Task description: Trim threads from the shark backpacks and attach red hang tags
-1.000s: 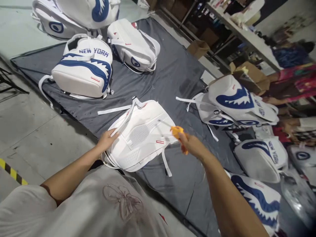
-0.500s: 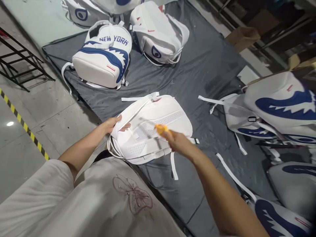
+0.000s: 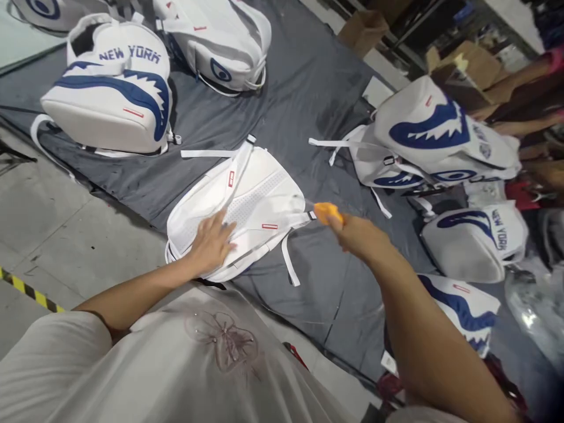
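Note:
A white backpack (image 3: 255, 200) lies back side up on a dark grey sheet (image 3: 308, 106), its straps spread out. My left hand (image 3: 212, 241) rests flat on its near end, fingers apart. My right hand (image 3: 359, 235) hovers just past the backpack's right edge, closed around a small orange tool (image 3: 326, 211) whose tip points at the bag.
Several white backpacks with blue shark-mouth prints lie around on the sheet: one marked NEW YORK (image 3: 110, 100) at far left, another (image 3: 220, 41) behind it, a stack (image 3: 432, 141) at right. Cardboard boxes (image 3: 467, 64) stand at back right. Bare concrete floor with yellow-black tape (image 3: 26, 288) lies left.
My left hand let go of the backpack's strap and now lies flat on its back panel. My right hand with the orange tool moved right, off the bag.

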Available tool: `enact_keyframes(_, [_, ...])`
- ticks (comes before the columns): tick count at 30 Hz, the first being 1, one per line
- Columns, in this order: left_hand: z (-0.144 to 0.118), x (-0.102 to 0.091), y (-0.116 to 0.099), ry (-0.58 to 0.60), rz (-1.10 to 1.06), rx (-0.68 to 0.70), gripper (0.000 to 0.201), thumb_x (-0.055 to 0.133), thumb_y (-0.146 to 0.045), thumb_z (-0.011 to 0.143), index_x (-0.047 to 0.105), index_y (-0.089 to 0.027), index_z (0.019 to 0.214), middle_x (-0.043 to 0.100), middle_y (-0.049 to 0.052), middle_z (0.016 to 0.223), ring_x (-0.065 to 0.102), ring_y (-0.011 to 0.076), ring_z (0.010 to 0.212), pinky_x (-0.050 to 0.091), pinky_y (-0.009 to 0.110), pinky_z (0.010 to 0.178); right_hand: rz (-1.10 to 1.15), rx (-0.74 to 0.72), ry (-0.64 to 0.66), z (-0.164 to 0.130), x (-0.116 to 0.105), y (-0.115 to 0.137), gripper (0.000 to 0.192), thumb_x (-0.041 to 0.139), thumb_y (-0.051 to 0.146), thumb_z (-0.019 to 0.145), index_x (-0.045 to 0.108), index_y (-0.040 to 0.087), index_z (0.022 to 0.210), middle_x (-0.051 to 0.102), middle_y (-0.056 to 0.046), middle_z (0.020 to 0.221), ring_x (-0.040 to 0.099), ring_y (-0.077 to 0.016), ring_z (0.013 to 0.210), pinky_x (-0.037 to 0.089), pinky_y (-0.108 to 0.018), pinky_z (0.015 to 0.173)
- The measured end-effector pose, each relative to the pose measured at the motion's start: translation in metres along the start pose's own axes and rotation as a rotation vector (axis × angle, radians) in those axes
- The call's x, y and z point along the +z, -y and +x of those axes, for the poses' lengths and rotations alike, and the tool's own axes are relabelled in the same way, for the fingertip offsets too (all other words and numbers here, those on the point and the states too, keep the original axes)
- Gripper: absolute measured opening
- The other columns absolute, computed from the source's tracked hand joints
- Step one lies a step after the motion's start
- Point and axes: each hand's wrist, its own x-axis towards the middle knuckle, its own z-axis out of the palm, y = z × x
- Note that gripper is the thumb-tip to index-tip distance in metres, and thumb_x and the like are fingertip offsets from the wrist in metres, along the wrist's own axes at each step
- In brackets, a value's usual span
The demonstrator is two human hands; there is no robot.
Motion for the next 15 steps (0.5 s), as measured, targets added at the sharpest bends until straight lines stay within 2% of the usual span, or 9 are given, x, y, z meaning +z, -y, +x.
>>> enact_keyframes(2, [-0.009,0.009,-0.020,0.117,0.016,0.063,0.072,0.063,-0.039,0.088,0.034,-0.019,0.151,0.015,0.018,0.163,0.027,0.0390,0.143,0.031,0.054,0.111,0.044,-0.069,0.203,-0.016,0.005,-0.009,0.060,0.026,0.061,0.097,0.064,0.020,0.115,0.067,-0.007,0.071,0.062,-0.0209,0.059,0.042,-0.032,0.062])
enact_keyframes(3, [-0.011,0.014,-0.026,0.182,0.028,0.060,0.076,0.066,-0.034,0.085,0.033,-0.018,0.151,0.020,0.021,0.161,0.033,0.0391,0.140,0.035,0.054,0.109,0.049,-0.099,0.239,-0.026,0.010,-0.013,0.059,0.027,0.063,0.096,0.065,0.022,0.115,0.067,-0.006,0.071,0.061,-0.0201,0.057,0.041,-0.031,0.061])
enact_keyframes(5, [-0.009,0.024,-0.028,0.228,-0.068,-0.064,0.068,0.062,-0.022,0.085,0.038,-0.016,0.149,0.039,0.022,0.151,0.044,0.0367,0.133,0.040,0.053,0.106,0.001,-0.042,0.134,-0.045,0.019,-0.022,0.060,0.027,0.063,0.096,0.064,0.021,0.116,0.067,-0.007,0.072,0.061,-0.0215,0.059,0.040,-0.032,0.062])
enact_keyframes(7, [0.002,0.028,-0.017,0.195,-0.368,-0.254,0.051,0.054,-0.024,0.090,0.050,-0.016,0.141,0.061,0.018,0.130,0.056,0.0321,0.120,0.046,0.049,0.102,0.030,0.028,0.090,-0.061,0.031,-0.034,0.061,0.025,0.062,0.096,0.064,0.017,0.115,0.064,-0.008,0.067,0.061,-0.0229,0.060,0.041,-0.033,0.061])
enact_keyframes(9, [0.016,0.026,-0.002,0.205,-0.724,-0.406,0.041,0.045,-0.035,0.096,0.058,-0.015,0.129,0.071,0.014,0.107,0.066,0.0270,0.100,0.055,0.043,0.087,0.204,-0.077,0.294,-0.072,0.045,-0.047,0.061,0.027,0.062,0.096,0.064,0.016,0.110,0.060,-0.005,0.059,0.059,-0.0218,0.056,0.042,-0.032,0.059])
enact_keyframes(11, [0.028,0.024,0.008,0.318,-0.991,-0.542,0.045,0.042,-0.045,0.097,0.062,-0.010,0.117,0.074,0.016,0.093,0.069,0.0230,0.077,0.057,0.035,0.067,0.356,-0.193,0.450,-0.075,0.058,-0.056,0.061,0.027,0.063,0.096,0.064,0.017,0.108,0.058,-0.003,0.055,0.058,-0.0205,0.052,0.043,-0.031,0.057])
enact_keyframes(12, [0.032,0.024,0.009,0.353,-1.064,-0.609,0.047,0.043,-0.048,0.096,0.063,-0.008,0.112,0.074,0.017,0.088,0.068,0.0216,0.069,0.055,0.033,0.059,0.360,-0.176,0.391,-0.073,0.063,-0.058,0.060,0.027,0.062,0.096,0.064,0.017,0.108,0.059,-0.004,0.056,0.058,-0.0208,0.053,0.042,-0.030,0.056])
enact_keyframes(13, [0.034,0.026,0.007,0.354,-1.120,-0.677,0.048,0.045,-0.050,0.096,0.062,-0.008,0.111,0.073,0.017,0.085,0.067,0.0207,0.064,0.054,0.032,0.056,0.318,-0.109,0.254,-0.070,0.067,-0.060,0.060,0.026,0.060,0.097,0.064,0.016,0.110,0.061,-0.006,0.059,0.059,-0.0219,0.055,0.042,-0.030,0.055])
enact_keyframes(15, [0.034,0.034,-0.003,0.243,-1.118,-0.735,0.047,0.048,-0.050,0.094,0.060,-0.010,0.116,0.073,0.015,0.088,0.067,0.0197,0.065,0.054,0.032,0.059,0.210,0.008,-0.007,-0.061,0.071,-0.059,0.057,0.026,0.056,0.098,0.064,0.016,0.111,0.064,-0.010,0.066,0.063,-0.0248,0.063,0.040,-0.030,0.055])
